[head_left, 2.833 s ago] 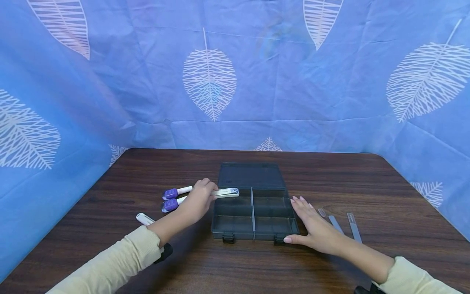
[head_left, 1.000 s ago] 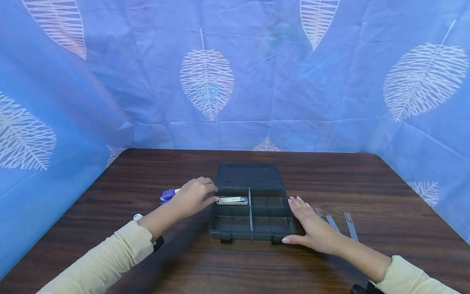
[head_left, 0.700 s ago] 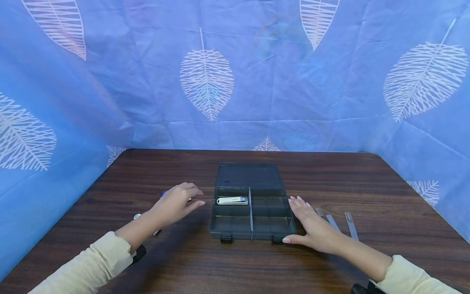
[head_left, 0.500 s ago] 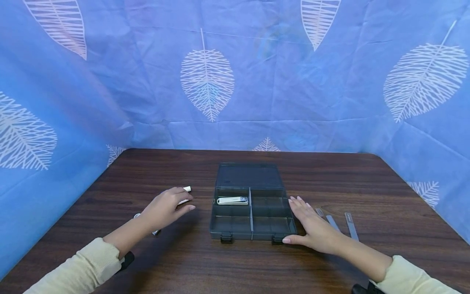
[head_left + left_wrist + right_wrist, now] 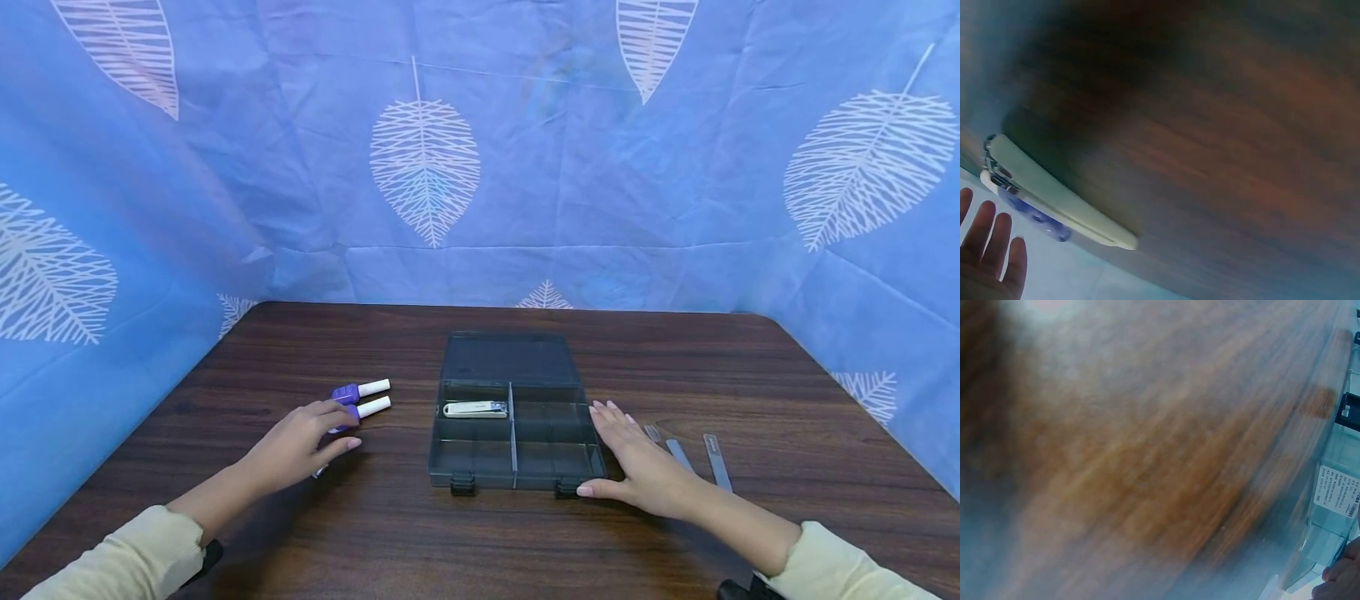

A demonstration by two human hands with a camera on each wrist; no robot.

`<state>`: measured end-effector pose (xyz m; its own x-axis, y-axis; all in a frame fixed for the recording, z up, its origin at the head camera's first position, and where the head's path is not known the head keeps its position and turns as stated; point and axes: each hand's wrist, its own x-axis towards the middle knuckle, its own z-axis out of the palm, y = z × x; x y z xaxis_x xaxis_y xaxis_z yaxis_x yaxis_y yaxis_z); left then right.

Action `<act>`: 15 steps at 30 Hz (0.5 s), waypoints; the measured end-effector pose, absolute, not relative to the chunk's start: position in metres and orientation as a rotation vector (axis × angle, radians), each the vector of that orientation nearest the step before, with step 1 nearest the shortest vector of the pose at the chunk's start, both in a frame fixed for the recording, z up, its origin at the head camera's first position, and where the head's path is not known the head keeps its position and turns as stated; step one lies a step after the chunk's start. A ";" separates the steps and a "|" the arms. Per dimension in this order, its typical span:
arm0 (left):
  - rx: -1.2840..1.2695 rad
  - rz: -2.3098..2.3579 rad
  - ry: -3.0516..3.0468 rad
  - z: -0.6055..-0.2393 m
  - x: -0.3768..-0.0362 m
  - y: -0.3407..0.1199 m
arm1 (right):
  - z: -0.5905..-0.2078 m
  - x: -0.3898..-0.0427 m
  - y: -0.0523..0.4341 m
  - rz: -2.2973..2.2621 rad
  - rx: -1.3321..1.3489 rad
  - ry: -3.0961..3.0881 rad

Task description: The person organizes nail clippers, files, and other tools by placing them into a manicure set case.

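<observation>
A dark translucent box (image 5: 517, 479) with four compartments lies open mid-table, its lid (image 5: 510, 358) flat behind it. A silver-white nail clipper (image 5: 475, 408) lies in the far left compartment. My left hand (image 5: 322, 429) hovers low, left of the box, fingers relaxed, holding nothing. It is next to two purple bottles with white caps (image 5: 362, 389), and a small tip of something (image 5: 318, 473) shows under it. In the left wrist view a cream nail clipper (image 5: 1054, 197) lies on the wood near my fingers (image 5: 991, 250). My right hand (image 5: 626, 450) rests flat against the box's right side.
Three slim nail files (image 5: 682, 454) lie on the dark wooden table (image 5: 480, 542) right of my right hand. A blue leaf-print cloth (image 5: 480, 167) walls off the back and both sides. The right wrist view is blurred, showing wood and a box corner (image 5: 1335, 487).
My left hand set the nail clipper into the far left compartment, let go, and drew back left toward me, uncovering the purple bottles. The right hand has stayed put.
</observation>
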<state>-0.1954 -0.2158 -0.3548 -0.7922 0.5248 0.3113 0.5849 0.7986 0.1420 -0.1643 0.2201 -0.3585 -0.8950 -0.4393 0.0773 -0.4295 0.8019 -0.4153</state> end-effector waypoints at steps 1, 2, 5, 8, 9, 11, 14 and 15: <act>-0.852 -0.354 -2.744 -0.356 -0.195 -0.218 | -0.359 -0.164 0.220 -0.673 -0.715 2.961; -0.849 -0.371 -2.756 -0.357 -0.195 -0.221 | -0.359 -0.164 0.220 -0.672 -0.717 2.962; -0.842 -0.417 -2.782 -0.358 -0.194 -0.229 | -0.359 -0.164 0.220 -0.673 -0.719 2.961; -0.824 -0.445 -2.796 -0.359 -0.193 -0.236 | -0.359 -0.165 0.220 -0.674 -0.716 2.958; -0.821 -0.454 -2.794 -0.358 -0.193 -0.238 | -0.359 -0.165 0.220 -0.674 -0.716 2.956; -0.822 -0.469 -2.789 -0.358 -0.192 -0.243 | -0.359 -0.165 0.220 -0.673 -0.716 2.955; -0.826 -0.467 -2.797 -0.357 -0.190 -0.250 | -0.359 -0.165 0.220 -0.665 -0.717 2.959; -0.824 -0.467 -2.806 -0.356 -0.190 -0.252 | -0.360 -0.165 0.220 -0.663 -0.718 2.960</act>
